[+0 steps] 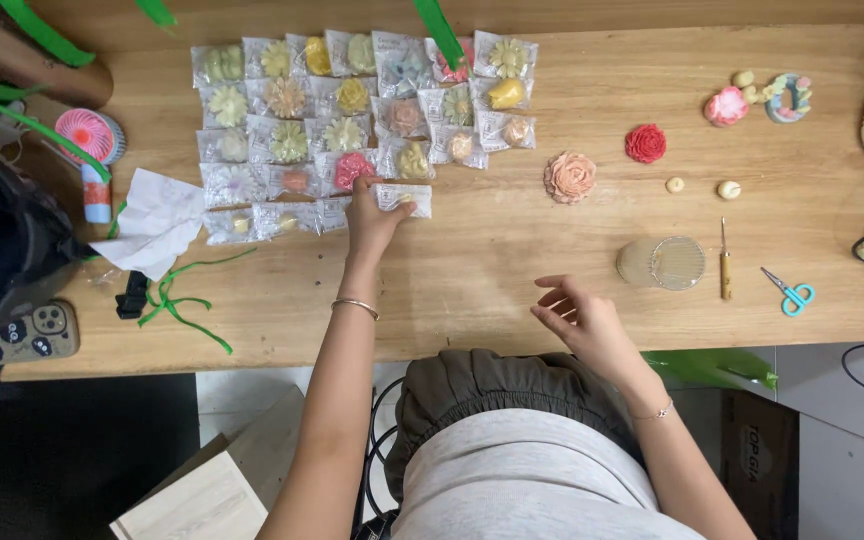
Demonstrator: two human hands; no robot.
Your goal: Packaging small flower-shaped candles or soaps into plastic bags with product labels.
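The left hand (372, 215) holds with its fingers a small clear plastic packet (404, 198) with a pale yellow piece inside, at the lower right edge of the packet rows on the wooden tabletop (472, 270). The right hand (582, 318) hovers with loosely curled, empty fingers.

A small clear plastic packet (404, 199) holding a pale yellow flower-shaped piece lies flat on the wooden table (492, 270), at the lower right corner of a block of similar packets (352, 120), its left end pinched by the left hand (372, 222).
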